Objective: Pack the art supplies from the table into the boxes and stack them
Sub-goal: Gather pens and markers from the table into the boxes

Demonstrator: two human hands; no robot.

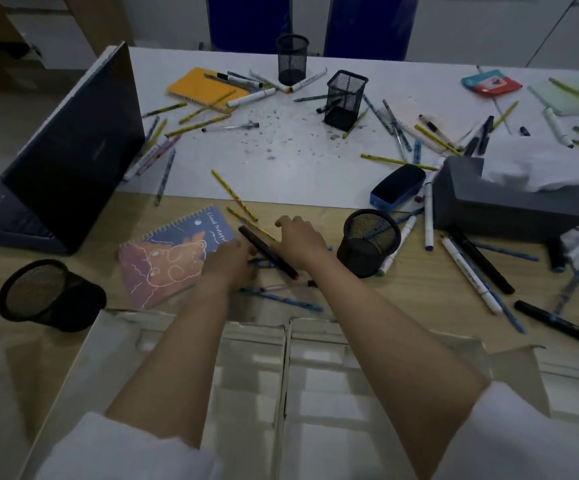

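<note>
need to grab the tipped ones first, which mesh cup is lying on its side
The cup at the near left, mouth facing the camera. The other three stand upright: round far, square, round by the right hand.

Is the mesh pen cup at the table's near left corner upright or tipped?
Tipped: the mesh pen cup lies on its side, its open mouth facing the camera.

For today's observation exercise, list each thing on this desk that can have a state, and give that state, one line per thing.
Laptop: open, lid up.
Cardboard box: open, flaps spread.
Left mesh cup: tipped on its side.
Round mesh cup: tilted, pens inside.
Square mesh cup: upright, tilted slightly.
Far round cup: upright.
Blue notepad: closed, flat.
Left hand: holds black marker.
Right hand: fingers curled over pencils.
</note>
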